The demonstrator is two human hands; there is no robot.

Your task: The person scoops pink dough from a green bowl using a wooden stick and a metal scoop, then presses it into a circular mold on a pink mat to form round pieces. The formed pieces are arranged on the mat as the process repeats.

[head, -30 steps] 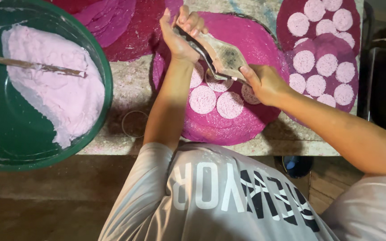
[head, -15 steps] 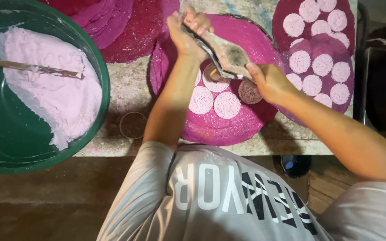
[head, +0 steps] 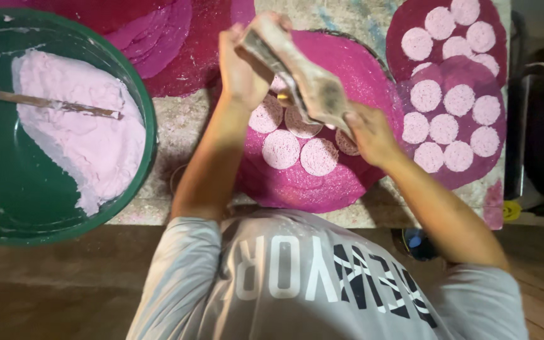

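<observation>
My left hand [head: 240, 69] grips the upper end of a flat, flour-dusted metal tool [head: 303, 79]. My right hand [head: 369, 132] holds its lower end. The tool is tilted on a slant above a round magenta mat [head: 310, 182]. Several pale pink round dough discs [head: 281, 149] lie on that mat; the tool and my hands hide some of them.
A big green basin [head: 148, 119] at the left holds a mass of pale pink dough [head: 77, 132] with a wooden stick [head: 51, 104] lying on it. At the right, two dark red mats [head: 451, 170] carry several more discs [head: 443, 128]. More magenta mats [head: 158, 31] are stacked at the top.
Both hands have raised the tool off the discs and tilted it more steeply. A small dark round patch seen beside the discs half a second ago is now hidden by my right hand.
</observation>
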